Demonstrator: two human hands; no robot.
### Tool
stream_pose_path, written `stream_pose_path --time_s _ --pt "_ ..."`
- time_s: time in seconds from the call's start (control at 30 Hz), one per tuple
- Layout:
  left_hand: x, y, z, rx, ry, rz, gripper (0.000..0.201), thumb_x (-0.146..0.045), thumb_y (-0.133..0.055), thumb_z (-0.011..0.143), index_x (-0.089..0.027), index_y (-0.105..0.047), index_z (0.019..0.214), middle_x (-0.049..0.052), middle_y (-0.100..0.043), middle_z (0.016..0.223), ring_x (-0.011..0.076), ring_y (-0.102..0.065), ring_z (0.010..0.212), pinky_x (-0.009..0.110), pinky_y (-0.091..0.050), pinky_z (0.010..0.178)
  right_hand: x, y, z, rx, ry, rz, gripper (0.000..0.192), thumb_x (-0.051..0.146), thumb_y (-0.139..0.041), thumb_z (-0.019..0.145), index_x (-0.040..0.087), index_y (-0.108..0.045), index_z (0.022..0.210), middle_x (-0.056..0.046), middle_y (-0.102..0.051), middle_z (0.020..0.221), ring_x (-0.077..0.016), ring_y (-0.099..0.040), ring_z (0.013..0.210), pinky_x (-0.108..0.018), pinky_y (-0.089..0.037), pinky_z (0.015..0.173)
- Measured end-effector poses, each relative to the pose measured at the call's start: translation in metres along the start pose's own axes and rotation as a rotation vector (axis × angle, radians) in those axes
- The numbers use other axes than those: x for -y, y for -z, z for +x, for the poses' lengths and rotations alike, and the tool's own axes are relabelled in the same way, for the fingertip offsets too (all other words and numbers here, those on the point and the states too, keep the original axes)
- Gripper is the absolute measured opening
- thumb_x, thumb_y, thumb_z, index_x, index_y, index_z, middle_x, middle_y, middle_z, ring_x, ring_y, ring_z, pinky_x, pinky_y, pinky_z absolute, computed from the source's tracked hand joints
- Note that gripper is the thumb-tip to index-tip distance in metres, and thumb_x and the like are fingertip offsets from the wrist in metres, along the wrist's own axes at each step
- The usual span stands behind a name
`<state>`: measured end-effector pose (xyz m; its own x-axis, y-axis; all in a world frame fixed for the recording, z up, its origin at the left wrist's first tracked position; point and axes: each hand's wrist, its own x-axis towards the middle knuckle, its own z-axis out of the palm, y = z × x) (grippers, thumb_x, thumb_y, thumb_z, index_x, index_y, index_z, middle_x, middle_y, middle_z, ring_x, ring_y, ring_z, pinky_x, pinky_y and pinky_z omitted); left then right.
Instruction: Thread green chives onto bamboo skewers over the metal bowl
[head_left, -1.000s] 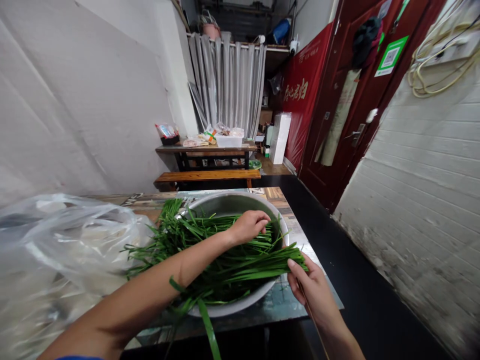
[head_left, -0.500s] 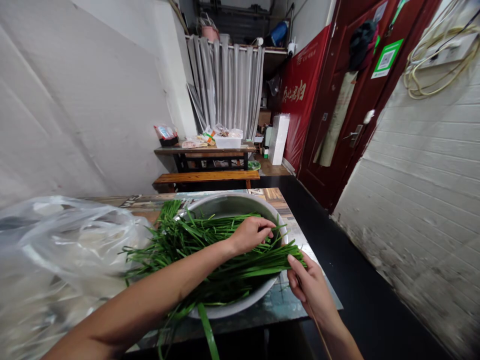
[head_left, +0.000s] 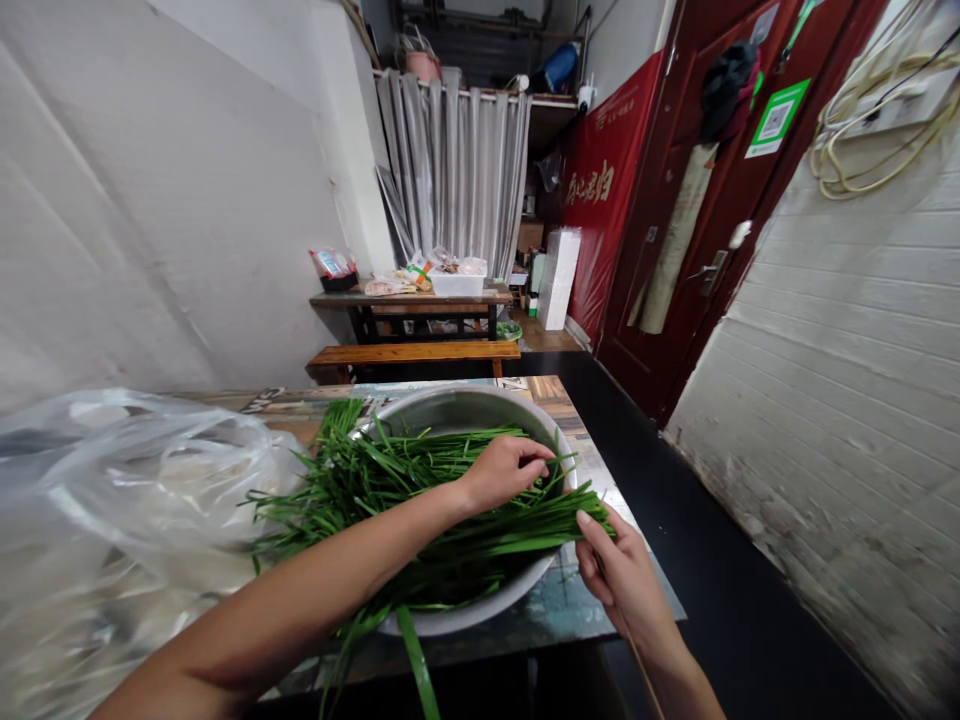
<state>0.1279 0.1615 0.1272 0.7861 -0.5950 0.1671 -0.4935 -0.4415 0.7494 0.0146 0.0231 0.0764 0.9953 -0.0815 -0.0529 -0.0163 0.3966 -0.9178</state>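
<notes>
The left hand (head_left: 504,470) pinches chives (head_left: 420,500) lying under it in the bowl (head_left: 480,612); the right hand (head_left: 622,575) grasps their ends at the near rim. Sorting step, I judge; next calls for pulling a few stalks free.

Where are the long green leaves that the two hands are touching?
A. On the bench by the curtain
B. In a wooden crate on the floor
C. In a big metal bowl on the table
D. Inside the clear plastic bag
C: the green leaves lie across a metal bowl on the table, with the left hand on top of them and the right hand at their cut ends.
</notes>
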Motion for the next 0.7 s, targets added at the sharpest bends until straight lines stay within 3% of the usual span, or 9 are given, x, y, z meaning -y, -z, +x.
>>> stream_pose_path --time_s 0.57,0.7 --pt "0.001 -0.001 -0.003 -0.036 0.005 -0.085 0.026 -0.028 -0.055 0.074 -0.014 -0.069 0.090 0.004 -0.070 0.082 0.0145 -0.061 0.070 0.022 -0.046 0.066 -0.002 -0.004 0.000 -0.005 0.018 0.015 0.027 0.042 -0.060 0.077 0.018 -0.050 0.084 0.010 -0.039 0.042 -0.0011 -0.016 0.029 -0.012 -0.011 0.028" --pt "-0.002 -0.004 -0.012 0.064 -0.039 -0.087 0.025 -0.027 -0.053 0.076 -0.015 -0.069 0.092 0.004 -0.069 0.089 0.0153 -0.062 0.079 0.022 -0.045 0.075 -0.006 -0.006 0.002 -0.018 0.027 0.036 0.030 0.043 -0.059 0.076 0.018 -0.051 0.089 0.010 -0.040 0.043 -0.0018 -0.019 0.029 -0.013 -0.012 0.028"
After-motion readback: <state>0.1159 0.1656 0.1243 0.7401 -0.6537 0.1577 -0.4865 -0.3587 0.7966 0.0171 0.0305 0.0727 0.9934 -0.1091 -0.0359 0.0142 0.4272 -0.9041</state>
